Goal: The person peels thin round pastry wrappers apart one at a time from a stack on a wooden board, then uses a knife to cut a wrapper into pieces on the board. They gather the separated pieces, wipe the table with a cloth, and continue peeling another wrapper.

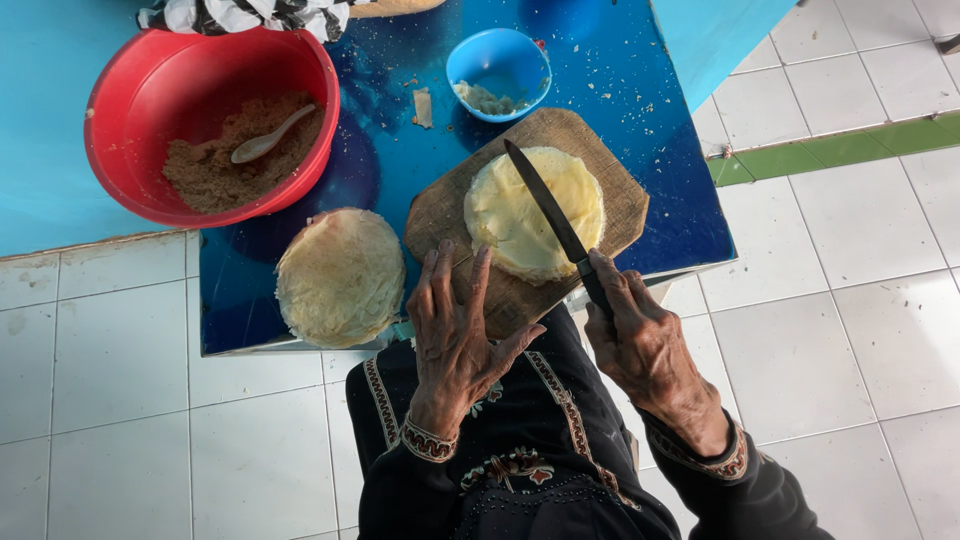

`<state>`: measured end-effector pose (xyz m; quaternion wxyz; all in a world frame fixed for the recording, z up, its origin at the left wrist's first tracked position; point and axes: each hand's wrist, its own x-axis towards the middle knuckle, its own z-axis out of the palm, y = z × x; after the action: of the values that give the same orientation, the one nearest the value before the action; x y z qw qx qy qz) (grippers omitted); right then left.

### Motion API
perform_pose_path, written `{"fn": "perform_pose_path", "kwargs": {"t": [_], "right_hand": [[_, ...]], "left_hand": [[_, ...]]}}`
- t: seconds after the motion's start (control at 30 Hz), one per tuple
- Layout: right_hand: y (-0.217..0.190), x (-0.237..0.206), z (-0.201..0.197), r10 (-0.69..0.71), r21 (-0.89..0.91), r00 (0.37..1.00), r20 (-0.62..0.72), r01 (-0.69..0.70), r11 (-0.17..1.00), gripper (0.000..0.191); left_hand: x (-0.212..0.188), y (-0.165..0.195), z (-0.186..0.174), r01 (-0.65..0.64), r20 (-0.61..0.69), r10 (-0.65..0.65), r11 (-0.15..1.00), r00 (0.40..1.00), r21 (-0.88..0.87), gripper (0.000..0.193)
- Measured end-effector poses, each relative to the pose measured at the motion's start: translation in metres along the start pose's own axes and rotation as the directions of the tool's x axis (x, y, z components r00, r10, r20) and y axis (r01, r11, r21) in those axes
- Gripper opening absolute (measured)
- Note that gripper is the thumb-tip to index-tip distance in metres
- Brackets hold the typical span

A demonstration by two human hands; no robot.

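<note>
A cutting board (527, 215) lies on the table (660, 150), bearing a flat round of dough (520, 225) with a knife (550, 215) laid across it. A stack of rounds (340, 277) sits left of the board. Behind the stack stands a large bowl (150, 90) holding crumbly filling (215, 165) and a spoon (270, 137). A small bowl (500, 65) stands behind the board.

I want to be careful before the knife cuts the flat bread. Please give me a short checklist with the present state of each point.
1. Knife lies across the flat bread: ok.
2. Right hand grips the handle: ok.
3. Left hand holds the wooden board, fingers away from the blade: ok.
4. Board fully on the blue table: not ok, its near edge sticks out.
5. Second flat bread stack away from the knife: ok.
6. Blade sharpness: cannot tell.
</note>
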<state>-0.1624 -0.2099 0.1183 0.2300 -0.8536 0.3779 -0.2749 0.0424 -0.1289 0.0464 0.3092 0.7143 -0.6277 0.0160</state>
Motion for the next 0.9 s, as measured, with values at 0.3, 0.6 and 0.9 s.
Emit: {"fn": "perform_pose_path", "kwargs": {"t": [0.3, 0.6, 0.9], "right_hand": [[-0.004, -0.002, 0.008, -0.021, -0.163, 0.999, -0.029, 0.017, 0.987, 0.063], [-0.009, -0.012, 0.03, -0.015, -0.269, 1.0, -0.007, 0.012, 0.963, 0.072], [-0.004, -0.011, 0.028, -0.016, -0.176, 0.999, -0.032, 0.01, 0.984, 0.071]], "left_hand": [[0.0, 0.002, -0.004, 0.012, 0.008, -0.012, 1.0, 1.0, 0.027, 0.104], [0.007, 0.005, -0.03, -0.022, 0.06, 0.022, 1.0, 0.998, 0.009, 0.107], [0.062, 0.005, -0.014, -0.245, 0.045, 0.243, 0.967, 0.969, 0.065, 0.082]]}}
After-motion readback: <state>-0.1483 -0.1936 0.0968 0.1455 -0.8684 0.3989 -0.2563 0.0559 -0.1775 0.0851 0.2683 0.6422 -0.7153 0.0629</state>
